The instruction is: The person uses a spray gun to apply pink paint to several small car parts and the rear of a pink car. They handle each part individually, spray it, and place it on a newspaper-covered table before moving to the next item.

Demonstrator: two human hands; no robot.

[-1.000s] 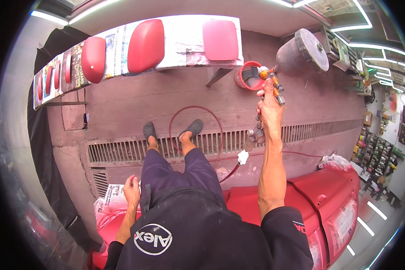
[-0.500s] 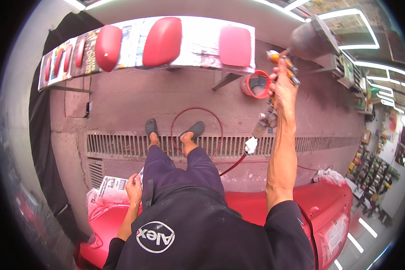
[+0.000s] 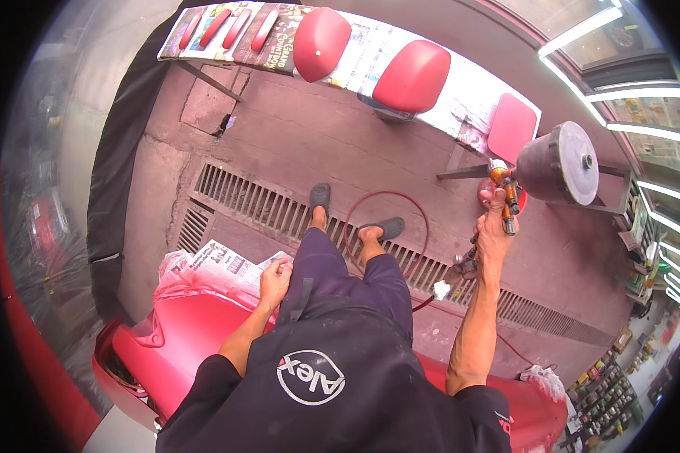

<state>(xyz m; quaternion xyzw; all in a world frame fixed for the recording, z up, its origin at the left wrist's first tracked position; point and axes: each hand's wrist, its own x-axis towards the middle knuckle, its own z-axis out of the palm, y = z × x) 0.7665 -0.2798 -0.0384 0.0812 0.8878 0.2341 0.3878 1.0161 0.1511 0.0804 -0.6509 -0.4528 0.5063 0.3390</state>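
Note:
My right hand (image 3: 493, 230) is wrapped round a spray gun (image 3: 508, 189), held out at arm's length to the right. The gun has orange and metal parts, and its large grey paint cup (image 3: 559, 164) points away to the right. A dark red air hose (image 3: 426, 303) runs from below its handle, with a white wad at the joint. Near my left thigh, my left hand (image 3: 276, 279) is loosely curled, and no object shows in it. It hangs above newspaper (image 3: 223, 266) lying against a red car body part (image 3: 193, 343). The gun's trigger is hidden behind my fingers.
Across from me stands a long paper-covered table (image 3: 461, 72). On it lie slim red handle-shaped pieces (image 3: 215, 28), two rounded red covers (image 3: 412, 75) and a flat red panel (image 3: 512, 127). A red bucket (image 3: 521, 205) sits behind the gun. Hose loops over the floor grate (image 3: 261, 204).
My view has turned, so the table slants down to the right. The spray gun has come lower, close to the flat red panel, with its cup swung further right. My left hand stays by my thigh.

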